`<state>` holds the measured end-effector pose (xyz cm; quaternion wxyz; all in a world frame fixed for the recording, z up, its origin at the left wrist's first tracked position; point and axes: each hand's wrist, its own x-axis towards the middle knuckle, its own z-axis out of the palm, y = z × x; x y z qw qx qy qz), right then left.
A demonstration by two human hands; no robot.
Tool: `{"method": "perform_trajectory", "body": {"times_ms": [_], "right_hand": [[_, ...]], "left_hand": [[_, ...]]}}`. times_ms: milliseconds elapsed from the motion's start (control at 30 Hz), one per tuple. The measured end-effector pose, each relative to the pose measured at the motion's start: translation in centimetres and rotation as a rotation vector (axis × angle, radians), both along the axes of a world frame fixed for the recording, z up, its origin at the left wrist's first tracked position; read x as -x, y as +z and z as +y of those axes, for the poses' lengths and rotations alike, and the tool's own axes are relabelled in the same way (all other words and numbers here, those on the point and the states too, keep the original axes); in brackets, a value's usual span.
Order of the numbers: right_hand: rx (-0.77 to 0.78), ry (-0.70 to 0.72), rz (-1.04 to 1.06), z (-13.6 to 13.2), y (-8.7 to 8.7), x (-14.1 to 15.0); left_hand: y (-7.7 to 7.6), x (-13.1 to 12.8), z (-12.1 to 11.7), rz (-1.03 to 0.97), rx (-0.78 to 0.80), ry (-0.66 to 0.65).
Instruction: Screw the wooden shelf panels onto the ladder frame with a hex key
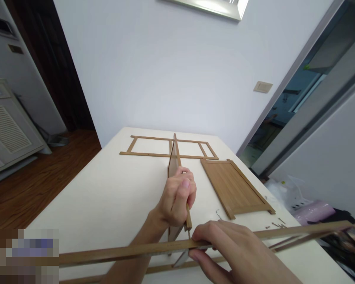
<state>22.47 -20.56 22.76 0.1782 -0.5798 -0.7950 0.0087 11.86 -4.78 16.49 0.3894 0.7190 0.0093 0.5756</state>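
My left hand [177, 195] is closed in a fist around the edge rail of a wooden panel [173, 161], which stands on its side and points away from me. Between my thumb and fingers, my right hand [230, 246] pinches the upper rail of a wooden frame [121, 252] that runs across in front of me. A thin threaded screw [189, 234] shows in the small gap between the panel rail's near end and the frame rail. The frame's lower rail is partly hidden behind my hands and arms.
On the white table [106, 193] a second wooden frame [150, 154] lies flat near the wall. A slatted wooden panel [235, 185] lies at the right. Near it are a hex key [219, 214] and several loose screws [279, 225]. Plastic-wrapped items [312, 213] sit beyond the right edge.
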Motion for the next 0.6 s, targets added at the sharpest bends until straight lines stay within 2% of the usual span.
{"method": "perform_trajectory", "body": {"times_ms": [333,600], "right_hand": [[-0.035,0.047,0.086,-0.14,0.00,0.11],[-0.039,0.016,0.095,-0.65,-0.27,-0.02]], "left_hand": [[-0.18,-0.33,-0.43,-0.010,0.004,-0.020],[0.22,-0.35,-0.65,-0.037,0.014,-0.045]]}}
